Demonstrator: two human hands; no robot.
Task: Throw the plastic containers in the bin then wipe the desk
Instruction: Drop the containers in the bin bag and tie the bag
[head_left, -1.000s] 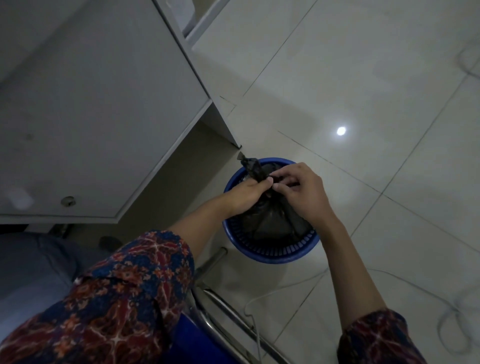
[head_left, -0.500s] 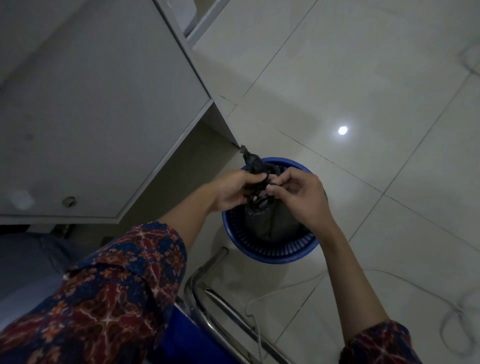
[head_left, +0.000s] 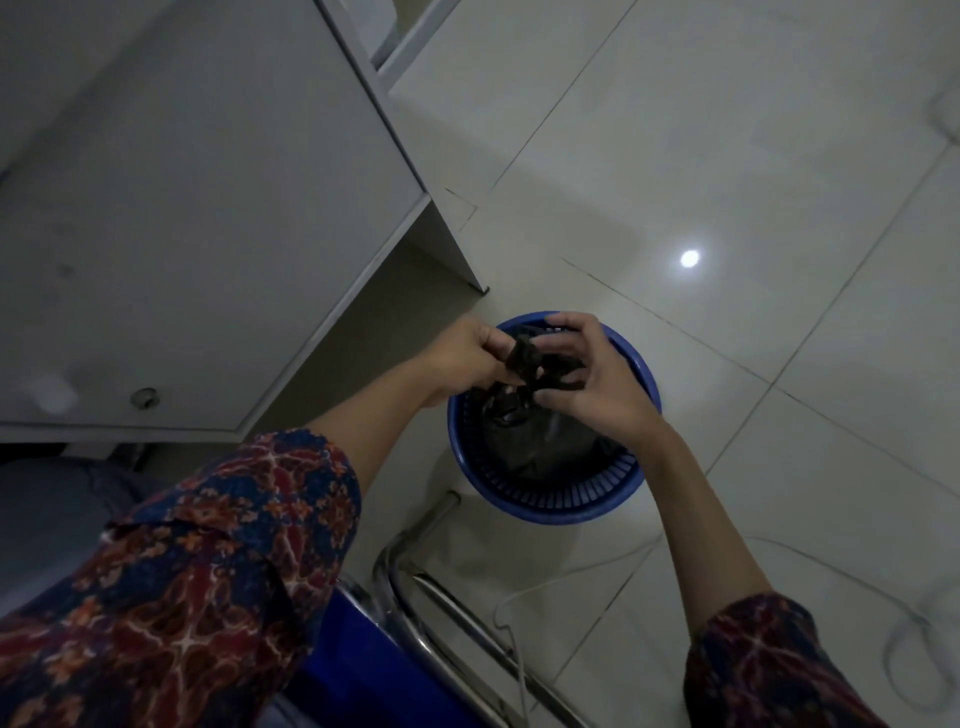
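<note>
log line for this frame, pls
stage: tying bag | left hand: gripping black bag top | right hand: gripping same bag top | bag: inside blue bin | desk: not yet wiped

Head view, single wide-angle camera, steep downward look.

I have one view only, worn on the head and pitched almost straight down past both forearms to the tiled floor (head_left: 727, 156). It sits close to the arms, so the patterned sleeves fill the lower corners, while the left hand (head_left: 462, 358) and right hand (head_left: 587, 374) meet near frame centre over the blue bin (head_left: 550, 499). The desk (head_left: 182, 208) occupies the upper left, seen from above its top; a chrome chair frame (head_left: 441, 613) crosses the bottom edge. Straight lines bow toward the borders. No second view shares the scene.
</note>
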